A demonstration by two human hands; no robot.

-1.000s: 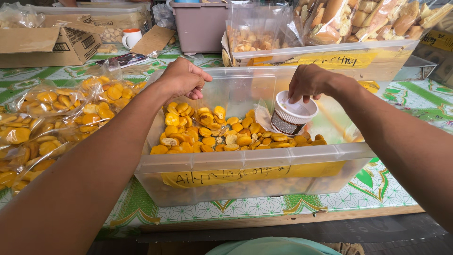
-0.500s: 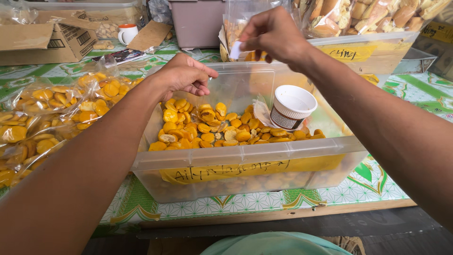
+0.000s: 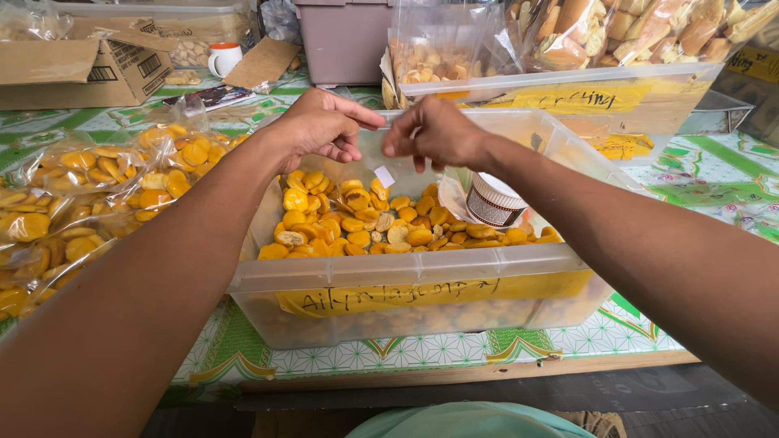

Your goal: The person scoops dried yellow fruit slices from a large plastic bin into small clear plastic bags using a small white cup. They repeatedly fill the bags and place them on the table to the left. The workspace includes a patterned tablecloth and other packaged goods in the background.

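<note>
Both grips pinched on clear bag (image 3: 381, 158)

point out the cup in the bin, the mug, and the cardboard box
cup (image 3: 495, 201): head view, on its striped side wall
mug (image 3: 224, 58): head view, on its white body
cardboard box (image 3: 122, 69): head view, on its printed side face

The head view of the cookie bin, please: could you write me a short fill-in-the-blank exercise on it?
1. Both hands, the left hand and the right hand, hold a clear ____ above the bin.
2. The cookies in the bin are ____ in colour.
3. A white ____ lies tilted on the cookies at the bin's right side.
4. The filled bags lie to the ____ of the bin.

Missing words: plastic bag; yellow; cup; left
</note>
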